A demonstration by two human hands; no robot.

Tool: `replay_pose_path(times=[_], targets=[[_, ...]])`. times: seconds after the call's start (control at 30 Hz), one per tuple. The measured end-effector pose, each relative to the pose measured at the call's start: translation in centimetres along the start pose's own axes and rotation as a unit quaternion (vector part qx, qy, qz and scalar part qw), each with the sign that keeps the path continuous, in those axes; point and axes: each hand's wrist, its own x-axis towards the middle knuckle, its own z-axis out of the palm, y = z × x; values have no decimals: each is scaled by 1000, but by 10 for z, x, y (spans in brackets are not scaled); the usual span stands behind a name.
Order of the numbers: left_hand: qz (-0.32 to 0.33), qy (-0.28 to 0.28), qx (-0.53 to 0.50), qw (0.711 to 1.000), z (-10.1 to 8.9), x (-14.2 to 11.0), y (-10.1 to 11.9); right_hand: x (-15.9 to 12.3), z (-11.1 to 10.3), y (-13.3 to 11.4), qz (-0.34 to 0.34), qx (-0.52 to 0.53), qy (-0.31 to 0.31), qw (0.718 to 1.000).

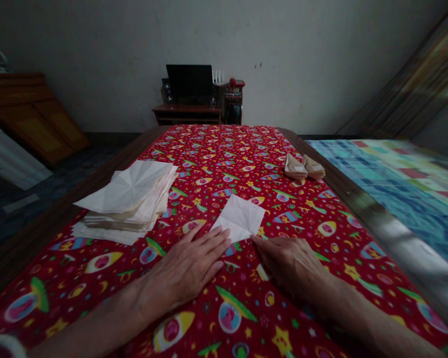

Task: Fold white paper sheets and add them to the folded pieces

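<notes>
A small white sheet of creased paper [242,215] lies on the table, its folds fanning out from a point near its lower edge. My left hand [197,261] rests with fingers stretched flat, the tips pressing on the paper's lower left corner. At the lower right corner, the fingertips of my right hand [283,256] come together on the paper, with the other fingers curled under and partly hidden. To the left of my hands is a stack of creased paper sheets [130,191]. Two folded paper shapes [304,168] stand beside each other at the right.
A red patterned cloth [224,149] covers the long table, whose dark wooden edge [343,199] shows at the right. A bed with a checked cover [403,184] is alongside. Beyond the far end stand a black monitor [189,82] and a small desk; a wooden cabinet [37,114] is at the left.
</notes>
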Motion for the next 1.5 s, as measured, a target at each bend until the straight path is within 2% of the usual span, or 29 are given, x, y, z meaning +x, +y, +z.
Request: replay_pose_path(times=[0.33,0.5,0.63,0.73,0.87,1.0,1.1,1.23,1.37,1.43,1.5], targets=[[0,22,22,1000,-2,-23,-8,1,-2,-1,9,22,3,1000],[21,62,-3,998,-10,-2,-8,3,1,1,3,42,27,999],[23,20,-24,999,-15,27,-3,5,2,1,6,75,35,997],[12,-4,-13,1000,-14,39,0,7,2,0,18,94,34,995],[19,2,27,999,-9,41,-3,13,4,6,27,77,65,995],[65,32,73,995,-5,37,-6,25,7,29,43,38,137,989],[88,66,92,990,-5,37,-7,34,8,44,50,32,150,987],[101,103,111,983,-4,39,-11,45,9,45,107,111,109,982],[100,145,133,975,-3,44,-25,48,6,36,167,219,96,956],[86,168,141,972,-3,48,-36,46,4,31,162,274,103,942],[67,175,144,972,-1,51,-47,43,4,24,142,323,84,932]])
